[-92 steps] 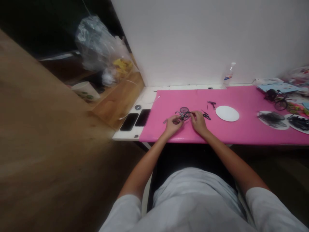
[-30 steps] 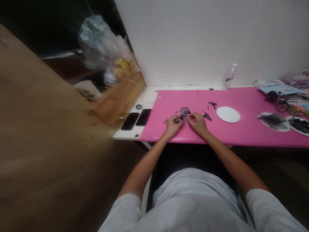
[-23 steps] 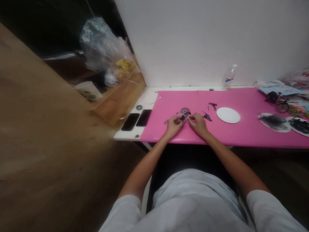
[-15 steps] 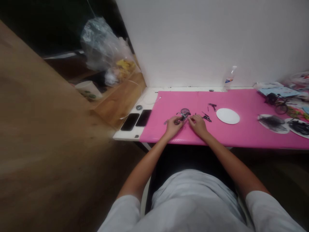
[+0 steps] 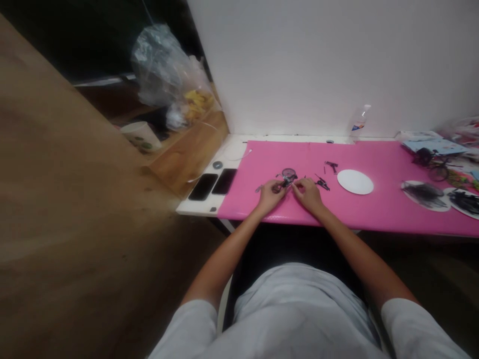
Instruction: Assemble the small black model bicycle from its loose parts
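Over the pink table cover [image 5: 269, 208], my left hand [image 5: 271, 195] is closed on a small black model bicycle [image 5: 288, 175], one spoked wheel pointing away from me. My right hand [image 5: 306, 193] touches the bicycle's right side with thumb and fingertips pinched together; anything between them is too small to make out. Small black parts [image 5: 322, 183] lie just right of my right hand, and another black piece [image 5: 332, 165] lies farther back. A small grey piece [image 5: 258, 189] is left of my left hand.
A white plate [image 5: 355, 182] lies to the right. Beyond it are a plate of dark parts [image 5: 425, 195], another such plate [image 5: 466, 200] and a black model bicycle [image 5: 438, 172]. Two phones [image 5: 203, 187] lie at the left edge; a clear bottle [image 5: 359, 123] stands by the wall.
The camera view has shifted slightly. Both hands stay at the small bicycle, with no clear change in their hold.
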